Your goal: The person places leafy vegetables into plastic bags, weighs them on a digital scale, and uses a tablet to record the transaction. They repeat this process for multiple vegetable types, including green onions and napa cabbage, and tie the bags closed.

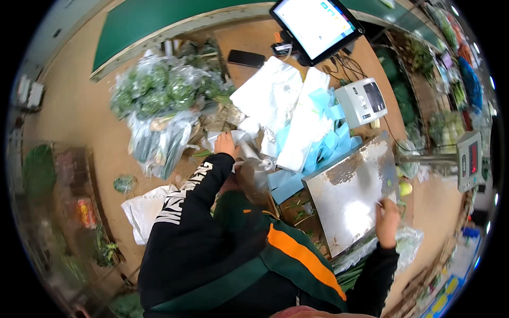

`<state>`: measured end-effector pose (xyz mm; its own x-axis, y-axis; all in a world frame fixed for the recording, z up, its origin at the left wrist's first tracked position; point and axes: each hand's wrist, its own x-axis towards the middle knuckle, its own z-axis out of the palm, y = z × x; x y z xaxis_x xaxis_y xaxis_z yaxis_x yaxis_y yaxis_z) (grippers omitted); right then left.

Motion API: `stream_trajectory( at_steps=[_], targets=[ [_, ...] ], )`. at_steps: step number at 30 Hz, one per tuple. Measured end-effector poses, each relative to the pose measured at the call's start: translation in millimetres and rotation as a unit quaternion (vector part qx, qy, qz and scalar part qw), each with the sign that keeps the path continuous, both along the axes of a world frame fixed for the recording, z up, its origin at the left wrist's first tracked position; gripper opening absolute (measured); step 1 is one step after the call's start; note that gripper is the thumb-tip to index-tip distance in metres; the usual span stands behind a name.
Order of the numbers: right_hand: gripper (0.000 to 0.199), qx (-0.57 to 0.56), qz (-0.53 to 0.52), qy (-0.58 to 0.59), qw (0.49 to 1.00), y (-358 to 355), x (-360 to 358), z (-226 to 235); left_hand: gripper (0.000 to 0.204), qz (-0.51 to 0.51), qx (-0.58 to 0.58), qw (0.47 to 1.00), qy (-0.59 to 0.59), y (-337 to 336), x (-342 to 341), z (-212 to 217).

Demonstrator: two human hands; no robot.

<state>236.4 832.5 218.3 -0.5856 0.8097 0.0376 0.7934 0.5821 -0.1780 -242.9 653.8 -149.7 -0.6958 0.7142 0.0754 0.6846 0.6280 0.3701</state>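
Observation:
My left hand [225,144] is closed on a crumpled, see-through plastic bag [246,149] in front of my body. Part of this bag hangs down towards my jacket. Over the right edge of a worn steel scale plate [344,185] is my right hand [388,227], its fingers pinched together. A small whitish bit shows at the fingertips, too small to name. Left of the bag lie clear bags of leafy greens [159,79] and a bag of long dark green vegetables [161,140].
White plastic bags [273,93] and pale blue strips [318,151] lie between my hands. Beyond stand a label printer [361,102], a lit screen [315,26] and a black phone [246,58]. The scale's display [469,161] rises at right. Bagged long greens [352,273] lie below the plate.

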Motion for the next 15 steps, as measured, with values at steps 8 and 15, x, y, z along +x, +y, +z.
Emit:
stream_trajectory(
  at_steps=[8,15],
  targets=[
    [0.020,-0.109,0.267,-0.090,0.953,48.8,-245.6,-27.9,0.026,-0.266,-0.184,0.935,-0.144,30.3,-63.0,-73.4],
    [0.022,-0.090,0.311,-0.155,0.933,136.6,-382.5,-48.7,0.041,-0.342,-0.420,0.788,-0.291,-105.1,-171.3,-102.9]
  ],
)
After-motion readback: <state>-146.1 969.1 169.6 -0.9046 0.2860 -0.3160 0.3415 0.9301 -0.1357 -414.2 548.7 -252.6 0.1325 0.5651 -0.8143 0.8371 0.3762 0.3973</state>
